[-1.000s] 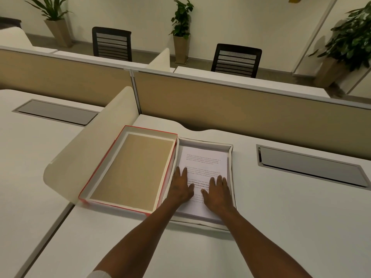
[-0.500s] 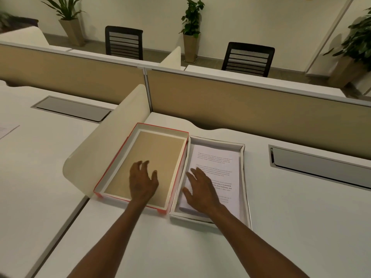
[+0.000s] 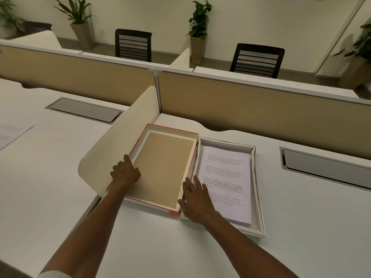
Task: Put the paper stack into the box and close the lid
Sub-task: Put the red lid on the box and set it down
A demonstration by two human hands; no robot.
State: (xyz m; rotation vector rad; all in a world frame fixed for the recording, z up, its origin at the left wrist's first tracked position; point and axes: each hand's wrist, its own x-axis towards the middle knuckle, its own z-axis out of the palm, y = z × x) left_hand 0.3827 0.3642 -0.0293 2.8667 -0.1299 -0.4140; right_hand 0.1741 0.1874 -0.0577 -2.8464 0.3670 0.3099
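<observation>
A white box (image 3: 259,197) lies on the desk with the printed paper stack (image 3: 226,177) flat inside it. Touching its left side is the red-edged lid (image 3: 162,167), upside down, its brown inside facing up. My left hand (image 3: 125,174) curls over the lid's left wall, thumb inside the rim. My right hand (image 3: 197,201) lies flat with fingers apart across the seam between lid and box. Its thumb is against the lid's right wall and its fingertips are on the paper's left edge.
A curved cream divider (image 3: 114,153) stands right against the lid's left side. A tan partition (image 3: 261,109) runs behind the box. Cable hatches (image 3: 325,167) (image 3: 84,110) are set into both desks. A loose printed sheet (image 3: 12,133) lies far left.
Both hands left the top of the paper stack and moved left. My left hand crossed the lid to its left wall, and my right hand slid to the lid's right wall. My view also shifted.
</observation>
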